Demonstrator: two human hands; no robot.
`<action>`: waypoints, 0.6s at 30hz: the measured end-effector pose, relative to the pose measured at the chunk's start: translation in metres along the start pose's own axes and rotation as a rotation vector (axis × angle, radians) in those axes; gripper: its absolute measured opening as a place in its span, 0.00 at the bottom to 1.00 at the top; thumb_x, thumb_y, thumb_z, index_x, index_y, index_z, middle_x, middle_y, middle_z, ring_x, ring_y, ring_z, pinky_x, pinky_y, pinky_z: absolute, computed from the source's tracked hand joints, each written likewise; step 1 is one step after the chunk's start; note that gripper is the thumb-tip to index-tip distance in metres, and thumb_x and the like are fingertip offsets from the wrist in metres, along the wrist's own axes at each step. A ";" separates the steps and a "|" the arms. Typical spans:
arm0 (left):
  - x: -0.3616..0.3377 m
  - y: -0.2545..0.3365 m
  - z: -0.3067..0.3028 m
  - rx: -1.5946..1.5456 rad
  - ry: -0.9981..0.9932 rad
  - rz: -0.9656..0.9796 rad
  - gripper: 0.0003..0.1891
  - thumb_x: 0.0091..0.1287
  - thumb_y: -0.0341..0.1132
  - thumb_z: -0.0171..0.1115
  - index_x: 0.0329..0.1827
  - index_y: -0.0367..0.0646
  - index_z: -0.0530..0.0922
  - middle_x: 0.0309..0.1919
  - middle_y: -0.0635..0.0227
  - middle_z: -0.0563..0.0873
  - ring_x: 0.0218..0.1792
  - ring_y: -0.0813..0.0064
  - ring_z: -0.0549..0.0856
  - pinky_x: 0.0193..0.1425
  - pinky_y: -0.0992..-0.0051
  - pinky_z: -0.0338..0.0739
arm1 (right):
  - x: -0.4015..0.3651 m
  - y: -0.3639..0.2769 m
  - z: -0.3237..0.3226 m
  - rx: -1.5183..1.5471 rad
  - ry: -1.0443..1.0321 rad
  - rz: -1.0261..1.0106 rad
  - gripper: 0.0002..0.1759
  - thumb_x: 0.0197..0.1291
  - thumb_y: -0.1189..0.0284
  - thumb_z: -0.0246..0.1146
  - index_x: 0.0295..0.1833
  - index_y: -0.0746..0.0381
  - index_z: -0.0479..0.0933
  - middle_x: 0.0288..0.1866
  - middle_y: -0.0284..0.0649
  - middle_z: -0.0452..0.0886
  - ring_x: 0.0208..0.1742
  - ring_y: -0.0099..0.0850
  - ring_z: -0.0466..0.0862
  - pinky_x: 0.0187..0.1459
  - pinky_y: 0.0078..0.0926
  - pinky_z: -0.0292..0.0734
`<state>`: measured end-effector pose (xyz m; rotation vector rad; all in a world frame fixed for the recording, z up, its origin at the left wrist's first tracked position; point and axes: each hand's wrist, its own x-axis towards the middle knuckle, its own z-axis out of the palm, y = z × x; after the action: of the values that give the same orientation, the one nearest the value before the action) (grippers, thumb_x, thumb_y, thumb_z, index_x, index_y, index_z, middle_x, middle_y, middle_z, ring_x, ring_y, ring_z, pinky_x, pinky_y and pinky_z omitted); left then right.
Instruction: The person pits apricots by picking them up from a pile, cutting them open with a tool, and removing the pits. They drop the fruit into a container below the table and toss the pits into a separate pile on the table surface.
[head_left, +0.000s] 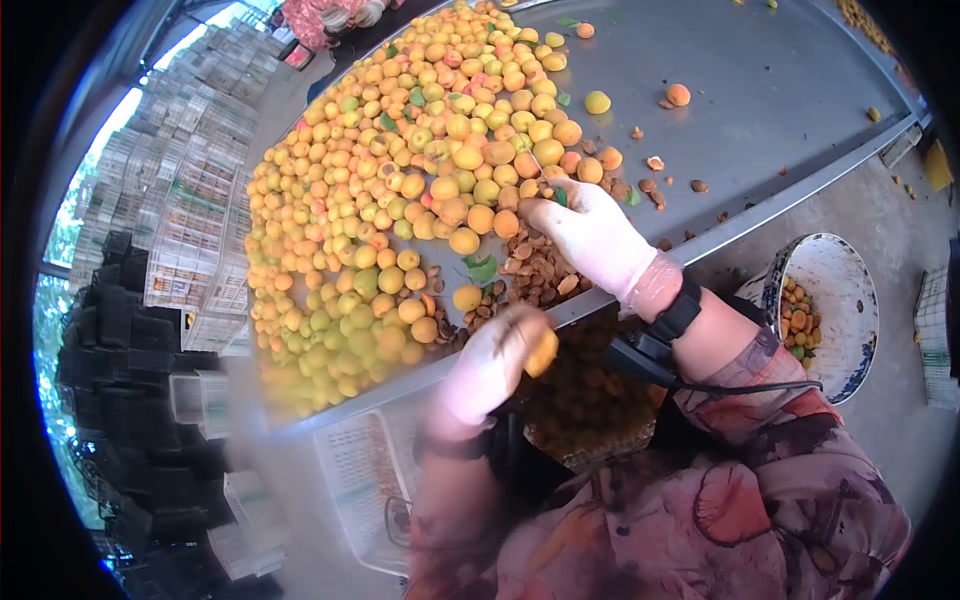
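My left hand (490,368), in a pale glove with browned fingertips and a little smeared by motion, is just over the table's near edge. Its fingers are closed around a yellow apricot (542,353). Further right, my right hand (597,238), gloved the same way, is curled above the metal table (690,150). A thin metal blade (535,160) sticks out past its fingers; the handle is hidden. Under this hand lies a heap of brown apricot stones (540,265). A large pile of apricots (380,180) spreads to the left, with green leaves among them.
Below the table edge, many apricots lie in a dark container (590,400). A white bucket (850,300) holding fruit stands at right, and a white plastic crate (360,470) sits lower left. Stacked crates (190,220) line the left side. Another person's patterned sleeve (310,20) shows at the top.
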<state>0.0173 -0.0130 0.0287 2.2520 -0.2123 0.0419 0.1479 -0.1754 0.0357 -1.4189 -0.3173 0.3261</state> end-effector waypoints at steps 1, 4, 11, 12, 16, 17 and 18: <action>0.001 0.026 -0.011 -0.258 -0.209 -0.302 0.18 0.73 0.44 0.58 0.52 0.36 0.79 0.39 0.58 0.85 0.45 0.67 0.84 0.52 0.68 0.77 | 0.001 0.001 -0.001 0.009 -0.001 0.000 0.23 0.61 0.62 0.62 0.52 0.72 0.78 0.38 0.47 0.84 0.39 0.29 0.82 0.46 0.30 0.77; 0.019 0.012 -0.038 -0.031 0.036 -0.216 0.20 0.72 0.45 0.59 0.55 0.36 0.79 0.42 0.59 0.86 0.44 0.69 0.83 0.50 0.72 0.77 | 0.002 0.004 -0.003 0.054 -0.007 -0.050 0.23 0.61 0.62 0.62 0.51 0.73 0.76 0.37 0.50 0.83 0.40 0.32 0.82 0.46 0.30 0.77; 0.120 -0.072 -0.067 0.652 0.165 -0.265 0.27 0.64 0.44 0.65 0.61 0.34 0.76 0.50 0.43 0.84 0.53 0.47 0.83 0.58 0.61 0.77 | -0.007 -0.016 0.000 -0.235 -0.061 -0.018 0.14 0.64 0.67 0.61 0.43 0.68 0.71 0.33 0.40 0.74 0.39 0.23 0.73 0.44 0.26 0.73; 0.129 -0.076 -0.065 0.638 0.108 -0.344 0.28 0.64 0.45 0.65 0.61 0.34 0.75 0.50 0.42 0.84 0.54 0.47 0.83 0.58 0.60 0.77 | -0.007 -0.013 0.001 -0.210 -0.081 -0.030 0.13 0.65 0.68 0.61 0.44 0.68 0.71 0.33 0.39 0.74 0.39 0.22 0.73 0.43 0.26 0.73; 0.141 -0.120 -0.067 0.461 0.112 -0.414 0.30 0.63 0.44 0.65 0.65 0.34 0.73 0.51 0.43 0.84 0.54 0.51 0.84 0.58 0.63 0.78 | -0.003 -0.003 0.003 -0.178 -0.096 -0.122 0.15 0.67 0.65 0.59 0.46 0.68 0.72 0.28 0.45 0.75 0.34 0.32 0.78 0.38 0.31 0.74; 0.141 -0.101 -0.067 0.296 0.160 -0.379 0.30 0.63 0.43 0.64 0.65 0.34 0.73 0.51 0.44 0.84 0.53 0.53 0.85 0.58 0.64 0.78 | -0.002 -0.003 0.003 -0.160 -0.089 -0.161 0.18 0.66 0.62 0.59 0.46 0.68 0.72 0.25 0.52 0.78 0.30 0.42 0.84 0.35 0.37 0.76; 0.130 -0.080 -0.067 -0.048 0.178 -0.474 0.29 0.65 0.35 0.64 0.66 0.28 0.70 0.54 0.56 0.84 0.49 0.73 0.84 0.52 0.74 0.79 | -0.003 -0.004 0.003 -0.156 -0.085 -0.158 0.18 0.66 0.62 0.59 0.46 0.68 0.72 0.25 0.52 0.78 0.30 0.42 0.84 0.35 0.37 0.76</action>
<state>0.1612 0.0702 0.0239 2.1811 0.4115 -0.0161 0.1443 -0.1744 0.0399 -1.5250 -0.5313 0.2362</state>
